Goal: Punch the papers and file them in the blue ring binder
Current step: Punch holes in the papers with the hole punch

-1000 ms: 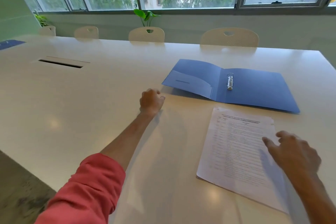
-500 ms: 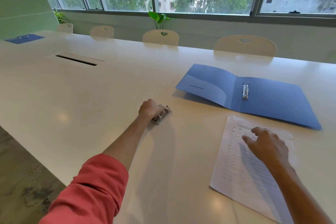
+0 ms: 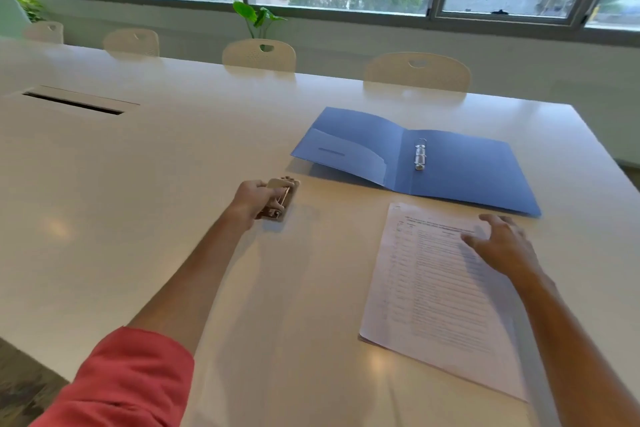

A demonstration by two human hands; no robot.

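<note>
The blue ring binder [image 3: 460,170] lies open and flat on the white table [image 3: 145,191], its metal rings [image 3: 420,154] in the middle. In front of it sits a stack of printed papers [image 3: 429,291], slightly skewed. My right hand [image 3: 502,244] rests on the upper part of the papers with fingers spread. To the left of the binder my left hand [image 3: 251,199] grips a small metal hole punch [image 3: 281,199] that stands on the table.
Several pale chairs [image 3: 417,73] line the far side of the table. A cable slot [image 3: 74,102] is cut into the tabletop at far left. A green plant [image 3: 258,19] stands by the windows. The table's right edge runs close to the binder.
My left hand has slid the hole punch a little to the right, so more of it shows. My right hand moved up the papers towards their top edge.
</note>
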